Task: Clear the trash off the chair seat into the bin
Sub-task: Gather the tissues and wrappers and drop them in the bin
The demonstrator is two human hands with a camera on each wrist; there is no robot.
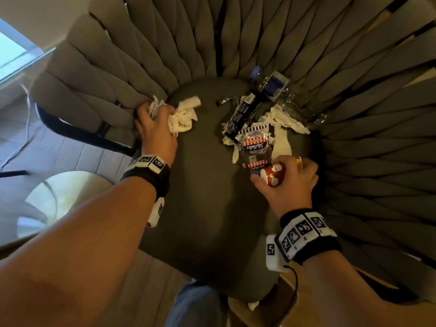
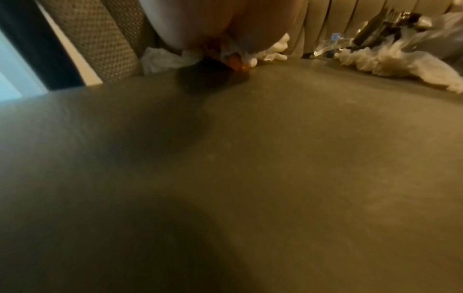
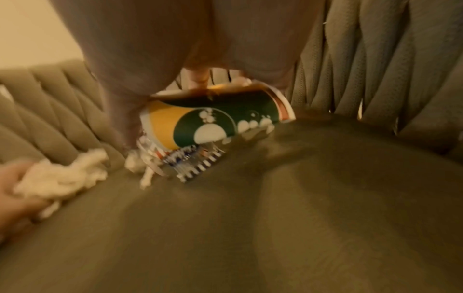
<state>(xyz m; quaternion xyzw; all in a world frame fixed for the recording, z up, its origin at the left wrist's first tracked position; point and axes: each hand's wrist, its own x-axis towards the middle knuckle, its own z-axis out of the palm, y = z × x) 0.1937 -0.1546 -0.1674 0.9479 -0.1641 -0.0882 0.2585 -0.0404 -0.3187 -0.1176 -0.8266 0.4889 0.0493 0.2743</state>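
The trash lies scattered toward the back of the chair seat, a smooth, dark olive cushion ringed by a backrest of thick padded fabric ribs that fan outward like petals. Against that plain surface the litter is a mix of soft and glossy stuff. At the seat's rear left edge the left hand has its fingers curled round a crumpled white tissue wad, soft and creased, which bulges out past the knuckles onto the cushion. At the seat's rear right, the right hand has its fingers curled over a paper cup lying on its side (the head view shows it red-brown with white spots; the blurred wrist view renders it dark green and yellow), the thumb and fingers closing round its body.

Just behind the cup on the seat sits a shiny snack wrapper with red, white and blue print and a striped crimped edge. Behind that lies a long black wrapper with small white lettering, and further back, against the ribs, a crushed clear plastic bottle with a dark blue label. More loose white tissue spreads flat and torn round the wrappers. A small white scrap shows below the seat's front edge.
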